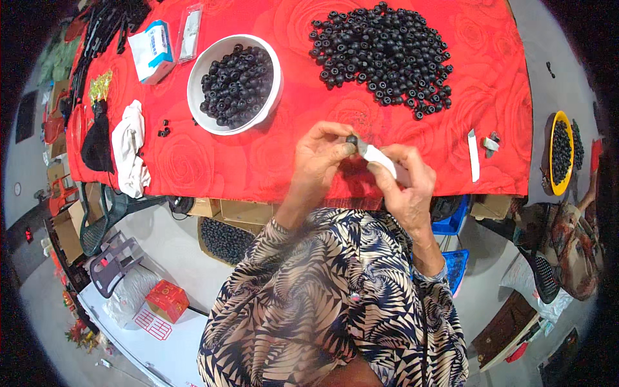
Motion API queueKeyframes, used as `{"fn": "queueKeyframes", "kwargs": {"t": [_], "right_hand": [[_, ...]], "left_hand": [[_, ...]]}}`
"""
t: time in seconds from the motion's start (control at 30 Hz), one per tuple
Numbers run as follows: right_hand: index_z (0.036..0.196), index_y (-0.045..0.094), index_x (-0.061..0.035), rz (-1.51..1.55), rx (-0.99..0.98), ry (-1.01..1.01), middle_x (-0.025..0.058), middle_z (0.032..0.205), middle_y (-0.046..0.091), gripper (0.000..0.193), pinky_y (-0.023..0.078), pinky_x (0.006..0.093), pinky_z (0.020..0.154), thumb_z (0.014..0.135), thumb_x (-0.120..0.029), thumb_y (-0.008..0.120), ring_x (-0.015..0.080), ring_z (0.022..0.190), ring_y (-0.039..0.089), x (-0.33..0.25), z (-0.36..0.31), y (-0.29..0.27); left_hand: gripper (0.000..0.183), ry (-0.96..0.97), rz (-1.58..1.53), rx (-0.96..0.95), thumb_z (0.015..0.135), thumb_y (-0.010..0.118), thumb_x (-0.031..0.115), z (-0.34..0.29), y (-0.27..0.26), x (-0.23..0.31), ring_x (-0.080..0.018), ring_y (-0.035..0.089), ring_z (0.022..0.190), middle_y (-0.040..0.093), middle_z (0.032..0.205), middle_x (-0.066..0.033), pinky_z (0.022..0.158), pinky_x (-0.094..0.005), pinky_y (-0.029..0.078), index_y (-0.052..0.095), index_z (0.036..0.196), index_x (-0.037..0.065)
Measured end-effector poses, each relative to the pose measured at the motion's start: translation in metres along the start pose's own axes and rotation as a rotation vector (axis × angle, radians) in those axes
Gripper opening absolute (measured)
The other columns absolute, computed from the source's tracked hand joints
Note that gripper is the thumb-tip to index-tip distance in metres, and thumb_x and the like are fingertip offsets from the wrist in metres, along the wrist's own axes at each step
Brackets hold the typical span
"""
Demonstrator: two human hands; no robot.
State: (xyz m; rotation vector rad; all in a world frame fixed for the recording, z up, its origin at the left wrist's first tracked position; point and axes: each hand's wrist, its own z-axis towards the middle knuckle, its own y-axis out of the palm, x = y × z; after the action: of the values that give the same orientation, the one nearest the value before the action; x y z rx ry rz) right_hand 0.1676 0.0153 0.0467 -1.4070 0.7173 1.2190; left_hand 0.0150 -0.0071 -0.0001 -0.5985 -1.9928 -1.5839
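Near the table's front edge, my left hand [316,158] pinches a small round black part [351,139] between thumb and fingertips. Closed around the white handle of a small knife [382,159] is my right hand [411,184]. Its short grey blade points left and meets the black part or lies right beside it; which one I cannot tell. Behind my hands, a large heap of similar black parts [383,55] spreads over the red cloth. To the left stands a white bowl [195,100] holding many more of them.
A red rose-patterned cloth [187,169] covers the table. On its left lie a white cloth [130,145], a tissue pack [151,51] and a few loose black parts [164,129]. A white strip [474,155] lies at the right. Beyond that edge is a yellow tray [552,155] of black parts.
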Motion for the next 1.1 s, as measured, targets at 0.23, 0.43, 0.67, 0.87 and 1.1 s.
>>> {"fn": "queueKeyframes", "kwargs": {"t": [0.23, 0.43, 0.67, 0.87, 1.1], "right_hand": [[0.082, 0.056, -0.0012, -0.108, -0.004, -0.171, 0.0119, 0.068, 0.059, 0.018, 0.045, 0.0340, 0.048, 0.070, -0.007, 0.068, 0.0257, 0.055, 0.059, -0.007, -0.001, 0.009], [0.082, 0.055, -0.0005, -0.111, 0.022, -0.123, 0.0124, 0.069, 0.059, 0.019, 0.046, 0.0338, 0.049, 0.071, -0.007, 0.068, 0.0259, 0.057, 0.060, -0.005, 0.001, 0.012], [0.085, 0.055, 0.0000, -0.122, -0.017, -0.107, 0.0112, 0.070, 0.060, 0.019, 0.047, 0.0311, 0.052, 0.072, -0.006, 0.068, 0.0221, 0.059, 0.061, -0.009, 0.001, 0.009], [0.085, 0.055, 0.0001, -0.098, -0.030, -0.067, 0.0111, 0.071, 0.061, 0.018, 0.048, 0.0303, 0.053, 0.073, -0.006, 0.067, 0.0209, 0.060, 0.062, -0.009, 0.001, 0.010], [0.085, 0.055, 0.0005, 0.006, -0.095, 0.034, 0.0068, 0.072, 0.061, 0.018, 0.047, 0.0246, 0.057, 0.074, -0.008, 0.067, 0.0121, 0.065, 0.060, -0.009, 0.004, 0.008]], "left_hand": [[0.018, 0.121, 0.198, -0.059, 0.073, 0.055, -0.009, -0.002, 0.000, 0.003, -0.0164, 0.054, 0.089, 0.054, 0.095, -0.0102, 0.078, -0.0275, 0.045, 0.055, 0.090, -0.001], [0.019, 0.164, 0.268, -0.004, 0.071, 0.055, -0.013, -0.004, 0.001, 0.004, -0.0171, 0.055, 0.089, 0.055, 0.096, -0.0110, 0.080, -0.0277, 0.046, 0.055, 0.087, -0.003], [0.021, 0.233, 0.393, 0.027, 0.069, 0.056, -0.016, -0.007, 0.000, 0.007, -0.0178, 0.056, 0.089, 0.056, 0.095, -0.0116, 0.079, -0.0281, 0.048, 0.055, 0.086, -0.003], [0.021, 0.270, 0.431, 0.006, 0.069, 0.055, -0.017, -0.007, -0.005, 0.004, -0.0183, 0.057, 0.089, 0.055, 0.095, -0.0115, 0.079, -0.0286, 0.048, 0.055, 0.086, -0.003], [0.018, 0.325, 0.405, 0.003, 0.070, 0.058, -0.010, -0.006, -0.001, 0.005, -0.0173, 0.056, 0.084, 0.052, 0.092, -0.0097, 0.075, -0.0291, 0.048, 0.055, 0.084, -0.001]]}}
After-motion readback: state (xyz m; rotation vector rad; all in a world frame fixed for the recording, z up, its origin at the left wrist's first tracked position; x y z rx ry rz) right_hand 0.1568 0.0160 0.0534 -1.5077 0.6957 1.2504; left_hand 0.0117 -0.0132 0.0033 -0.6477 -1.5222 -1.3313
